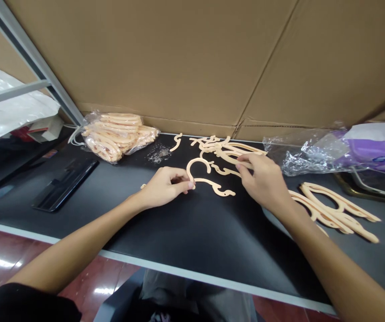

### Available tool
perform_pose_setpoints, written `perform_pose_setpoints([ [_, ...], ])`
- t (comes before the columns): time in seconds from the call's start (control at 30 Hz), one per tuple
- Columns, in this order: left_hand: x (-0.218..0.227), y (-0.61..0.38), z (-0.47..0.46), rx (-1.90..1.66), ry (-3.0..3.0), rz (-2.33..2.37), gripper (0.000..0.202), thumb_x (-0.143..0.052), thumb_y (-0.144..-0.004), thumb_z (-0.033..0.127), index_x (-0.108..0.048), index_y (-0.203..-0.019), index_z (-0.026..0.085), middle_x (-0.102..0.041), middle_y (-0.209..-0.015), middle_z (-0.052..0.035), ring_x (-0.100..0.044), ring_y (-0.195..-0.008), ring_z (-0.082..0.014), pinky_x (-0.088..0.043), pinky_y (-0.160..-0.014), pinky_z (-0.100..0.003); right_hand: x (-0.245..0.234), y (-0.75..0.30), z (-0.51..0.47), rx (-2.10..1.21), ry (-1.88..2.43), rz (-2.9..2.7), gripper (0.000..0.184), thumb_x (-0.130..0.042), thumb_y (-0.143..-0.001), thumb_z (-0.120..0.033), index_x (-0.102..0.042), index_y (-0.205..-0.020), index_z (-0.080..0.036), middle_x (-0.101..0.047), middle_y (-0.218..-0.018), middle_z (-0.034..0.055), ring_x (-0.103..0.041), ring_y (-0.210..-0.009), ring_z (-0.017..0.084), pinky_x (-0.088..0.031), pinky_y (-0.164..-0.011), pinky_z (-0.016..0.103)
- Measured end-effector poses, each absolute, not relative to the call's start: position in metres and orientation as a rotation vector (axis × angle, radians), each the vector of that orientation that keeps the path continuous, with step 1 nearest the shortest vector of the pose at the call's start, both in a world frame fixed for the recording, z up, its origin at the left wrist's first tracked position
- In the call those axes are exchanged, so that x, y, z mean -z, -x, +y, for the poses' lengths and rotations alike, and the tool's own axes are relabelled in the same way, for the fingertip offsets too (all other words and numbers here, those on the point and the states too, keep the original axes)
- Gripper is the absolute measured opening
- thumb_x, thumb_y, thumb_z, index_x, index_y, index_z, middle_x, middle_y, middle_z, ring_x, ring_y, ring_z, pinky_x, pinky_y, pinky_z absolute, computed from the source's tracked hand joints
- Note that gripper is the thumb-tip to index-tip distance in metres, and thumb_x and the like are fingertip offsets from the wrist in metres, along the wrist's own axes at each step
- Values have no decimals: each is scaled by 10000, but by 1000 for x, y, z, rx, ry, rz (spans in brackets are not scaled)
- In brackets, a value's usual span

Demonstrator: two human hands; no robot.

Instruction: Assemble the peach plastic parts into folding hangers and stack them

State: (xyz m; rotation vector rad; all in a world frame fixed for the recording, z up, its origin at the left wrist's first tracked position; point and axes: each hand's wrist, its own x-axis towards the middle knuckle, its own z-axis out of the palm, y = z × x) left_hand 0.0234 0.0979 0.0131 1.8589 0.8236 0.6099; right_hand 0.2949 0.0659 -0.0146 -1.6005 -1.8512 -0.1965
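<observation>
Black sleeve [27, 304] edges the view. Over the dark desk [186, 237], the left hand [165, 185] pinches a pale peach hanger [206, 181] in its fingers, hook curved, arm wavy; the right hand [263, 179], partly hiding it, seems to grip a matching strip [226, 158]. Bagged hangers [121, 134] lie back left, crumpled plastic [289, 154] right.

We count 1 L hand [165, 187], 1 R hand [263, 179], 1 held hook [189, 169], 1 bagged hanger bundle [115, 134], 1 blk flat item [66, 185], 1 purple pkg [363, 152]; other loose pcs [360, 229] overlap, qty unclear
</observation>
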Motion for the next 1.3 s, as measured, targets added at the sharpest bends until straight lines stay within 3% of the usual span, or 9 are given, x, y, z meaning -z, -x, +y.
perform_pose_setpoints([
  [0.17, -14, -22, 101, -617, -1729, 835, 190, -645, -833, 301, -677, -802, 116, -677, -721, -49, -629, -635, -123, -423, -565, -204, -4, -290, 49, 173, 1500, -1836, 132, -578, -844, -220, -705, -877, -223, -759, -903, 65, -705, -782, 248, -546, -756, 402],
  [0.37, -13, -22, 103, -601, -1713, 846, 194, -646, -836, 306, -687, -812, 118, -678, -714, -52, -636, -641, -125, -414, -547, -194, -11, -299, 45, 19, 1597, -1756, 109, -650, -767, -255, -739, -704, -260, -770, -766, 36, -726, -722, 275, -573, -717, 417],
  [0.47, -12, -22, 103, -599, -1706, 840, 187, -646, -837, 299, -688, -819, 118, -684, -750, -53, -640, -655, -120, -420, -555, -190, -19, -299, 44, -278, 1710, -1562, 84, -703, -747, -303, -753, -700, -254, -714, -598, 12, -627, -467, 197, -521, -528, 357],
  [0.57, -12, -22, 103, -597, -1716, 843, 192, -641, -842, 301, -686, -816, 116, -674, -732, -51, -631, -647, -117, -409, -546, -187, -26, -296, 44, -572, 1623, -1273, 104, -764, -703, -328, -759, -718, -225, -706, -607, 15, -526, -375, 128, -416, -400, 293],
  [0.73, -13, -22, 103, -610, -1723, 865, 201, -637, -841, 309, -678, -806, 115, -654, -698, -47, -616, -630, -117, -418, -557, -196, -30, -291, 42, -779, 1324, -1142, 153, -864, -578, -268, -761, -686, -234, -709, -652, 8, -589, -526, 127, -506, -521, 280],
  [0.97, -15, -23, 102, -693, -1665, 817, 195, -652, -835, 296, -690, -855, 106, -658, -716, -40, -600, -597, -102, -380, -515, -192, -33, -287, 35, -934, 1493, -1398, 244, -898, -557, -363, -789, -713, -210, -727, -609, 42, -630, -539, 160, -497, -518, 280],
  [1.13, -17, -24, 99, -644, -1720, 798, 224, -666, -836, 291, -716, -913, 87, -641, -654, -15, -576, -586, -94, -425, -562, -199, -35, -276, 34, -1042, 1479, -1347, 329, -932, -485, -387, -753, -683, -195, -733, -605, 47, -677, -567, 188, -514, -555, 281],
  [1.3, -14, -24, 96, -570, -1784, 828, 271, -679, -828, 303, -730, -966, 75, -676, -728, -44, -582, -626, -106, -452, -602, -217, -24, -272, 37, -1061, 1413, -1306, 365, -945, -489, -341, -755, -764, -194, -735, -655, 30, -682, -622, 187, -515, -595, 282],
])
